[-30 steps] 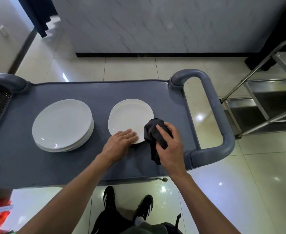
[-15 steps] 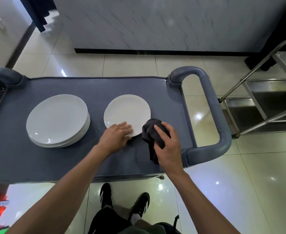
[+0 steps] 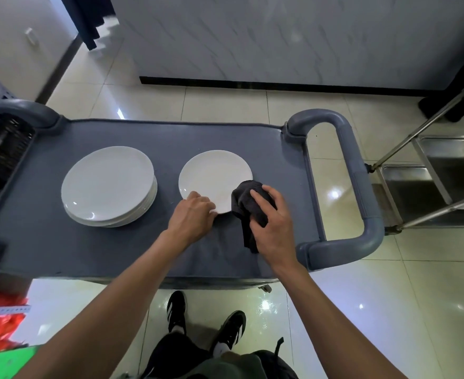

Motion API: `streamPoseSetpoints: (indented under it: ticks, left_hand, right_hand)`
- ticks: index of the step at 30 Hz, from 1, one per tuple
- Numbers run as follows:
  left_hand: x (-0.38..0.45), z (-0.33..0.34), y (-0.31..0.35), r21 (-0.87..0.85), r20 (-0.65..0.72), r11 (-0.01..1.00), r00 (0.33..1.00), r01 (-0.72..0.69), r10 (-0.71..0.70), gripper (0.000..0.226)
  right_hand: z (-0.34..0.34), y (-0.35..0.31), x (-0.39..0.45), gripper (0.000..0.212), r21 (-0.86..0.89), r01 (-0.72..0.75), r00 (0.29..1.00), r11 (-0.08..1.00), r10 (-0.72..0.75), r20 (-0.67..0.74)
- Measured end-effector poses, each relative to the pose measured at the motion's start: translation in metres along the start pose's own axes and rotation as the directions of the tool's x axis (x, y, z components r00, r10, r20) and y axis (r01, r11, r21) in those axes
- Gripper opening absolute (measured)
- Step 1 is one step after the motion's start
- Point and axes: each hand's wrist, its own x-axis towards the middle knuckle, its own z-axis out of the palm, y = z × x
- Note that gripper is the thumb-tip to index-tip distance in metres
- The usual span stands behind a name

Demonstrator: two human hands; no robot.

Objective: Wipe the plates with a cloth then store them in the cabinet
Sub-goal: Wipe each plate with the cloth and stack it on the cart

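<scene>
A single white plate (image 3: 214, 176) lies flat on the grey cart top (image 3: 225, 138), right of centre. My left hand (image 3: 193, 214) curls its fingers over the plate's near rim. My right hand (image 3: 273, 222) grips a dark grey cloth (image 3: 245, 203), bunched against the plate's near right edge with a tail hanging toward me. A stack of several white plates (image 3: 107, 186) sits on the cart to the left, apart from both hands.
The cart's thick grey handle (image 3: 362, 187) loops round its right end. A steel trolley (image 3: 444, 170) stands further right. A dark basket (image 3: 1, 149) sits at the cart's left end. A marble-fronted counter (image 3: 280, 36) runs behind. My shoes (image 3: 206, 326) stand below the cart edge.
My left fingers, lying flat on the plate's near rim before, are now curled over it. My right hand still holds the cloth at the plate's right edge.
</scene>
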Motion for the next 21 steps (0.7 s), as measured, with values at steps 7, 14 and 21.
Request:
streamPoseSetpoints:
  ticks: [7,14,21]
  left_hand:
    - [-0.028,-0.035,-0.013,0.012,-0.111,1.0,0.994,0.002,0.0,0.026]
    - [-0.053,-0.072,-0.056,0.001,-0.192,0.99,0.971,0.144,-0.141,0.026]
    - [-0.075,-0.096,-0.139,-0.223,-0.3,0.9,0.852,0.376,-0.43,0.021]
  right_hand:
    - [0.014,-0.03,0.021,0.054,0.085,0.045,0.998,0.995,-0.048,0.036]
    - [0.051,-0.071,0.038,0.054,0.141,0.11,0.991,0.984,-0.12,0.064]
    - [0.098,-0.114,0.055,0.055,0.141,0.17,0.976,0.975,-0.187,0.116]
